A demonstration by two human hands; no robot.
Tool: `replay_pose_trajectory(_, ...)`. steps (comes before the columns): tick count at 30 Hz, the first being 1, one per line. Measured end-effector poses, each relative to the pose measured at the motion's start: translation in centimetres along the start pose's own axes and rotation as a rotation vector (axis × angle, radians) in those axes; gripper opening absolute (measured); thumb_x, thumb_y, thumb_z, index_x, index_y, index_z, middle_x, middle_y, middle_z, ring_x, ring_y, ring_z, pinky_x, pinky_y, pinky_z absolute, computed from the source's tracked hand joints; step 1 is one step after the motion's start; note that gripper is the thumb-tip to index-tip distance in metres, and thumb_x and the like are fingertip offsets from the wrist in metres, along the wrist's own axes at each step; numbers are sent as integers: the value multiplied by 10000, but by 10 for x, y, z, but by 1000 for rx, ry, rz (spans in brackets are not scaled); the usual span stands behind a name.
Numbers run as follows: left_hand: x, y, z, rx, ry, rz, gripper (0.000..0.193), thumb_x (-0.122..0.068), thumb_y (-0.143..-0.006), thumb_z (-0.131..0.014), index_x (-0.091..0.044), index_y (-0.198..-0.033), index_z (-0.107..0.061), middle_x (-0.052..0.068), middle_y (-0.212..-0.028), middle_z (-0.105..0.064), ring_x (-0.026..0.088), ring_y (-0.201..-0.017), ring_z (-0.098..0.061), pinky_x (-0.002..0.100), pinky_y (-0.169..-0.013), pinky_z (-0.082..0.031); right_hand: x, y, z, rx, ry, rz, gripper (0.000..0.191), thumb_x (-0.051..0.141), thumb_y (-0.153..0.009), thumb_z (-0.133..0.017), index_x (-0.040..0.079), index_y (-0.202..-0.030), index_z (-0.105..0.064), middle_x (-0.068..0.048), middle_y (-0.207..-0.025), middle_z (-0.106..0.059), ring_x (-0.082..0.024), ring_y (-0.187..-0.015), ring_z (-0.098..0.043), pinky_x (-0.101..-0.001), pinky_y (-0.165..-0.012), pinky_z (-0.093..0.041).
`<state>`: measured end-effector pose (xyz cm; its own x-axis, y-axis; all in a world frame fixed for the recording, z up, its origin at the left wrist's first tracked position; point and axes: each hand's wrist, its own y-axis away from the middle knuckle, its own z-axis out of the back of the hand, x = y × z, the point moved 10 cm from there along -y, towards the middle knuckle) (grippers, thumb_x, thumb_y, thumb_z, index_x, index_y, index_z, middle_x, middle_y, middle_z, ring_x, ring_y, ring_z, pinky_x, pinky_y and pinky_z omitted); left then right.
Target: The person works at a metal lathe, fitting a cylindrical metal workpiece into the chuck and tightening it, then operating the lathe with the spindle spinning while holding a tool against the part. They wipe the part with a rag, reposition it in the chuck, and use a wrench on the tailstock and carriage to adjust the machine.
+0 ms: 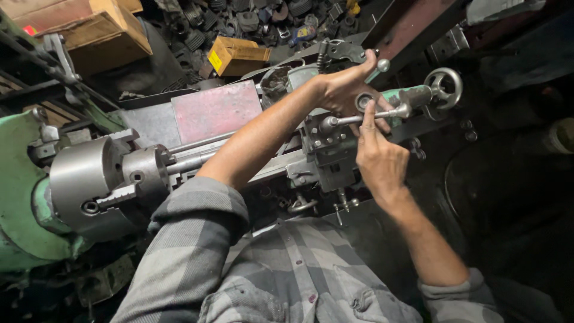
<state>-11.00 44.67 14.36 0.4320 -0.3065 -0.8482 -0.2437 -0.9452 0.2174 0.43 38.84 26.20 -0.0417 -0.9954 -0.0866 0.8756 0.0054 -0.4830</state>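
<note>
We have the left hand (pixel 347 90) closed around the lathe's crank handle (pixel 365 118) at 1 o'clock, right hand (pixel 378 157) pinching it; bar (pixel 191 161) already chucked (pixel 95 179), cutting not begun.

Brown cardboard box (pixel 89 27) top left; smaller yellow-labelled carton (pixel 238 55) beside scrap.

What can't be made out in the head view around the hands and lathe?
- Part under the left hand: covered by its palm.
- Right hand grip on the handle bar: fingertips hidden behind it.
- Lathe chuck workpiece: hidden by the forearm.
- Floor at right: too dark.
</note>
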Motion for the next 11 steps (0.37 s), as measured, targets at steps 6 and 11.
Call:
replay_pose_trajectory(6,15,-16,-5,169,60,125,1401,-968,-649,-46,119,-1407,-501,318,-1298,-672,443,-1306,-630,667,-1129,-484,-16,11,33,-184,-74,-1,611,55,-1067,-633,-41,-1604,-356,-196,-1095,-778,-280,-625,-666,-392,-579,-516)
replay_pose_trajectory(11,30,-25,21,108,-58,172,1430,-966,-746,-67,176,-1465,-541,315,-1197,-657,417,-1110,-704,627,-996,-559,-11,11,-22,131,-11,-46,666,51,-974,-660,-26,-1590,-420,-138,-784,-737,-271,-569,-676,-391,-522,-518)
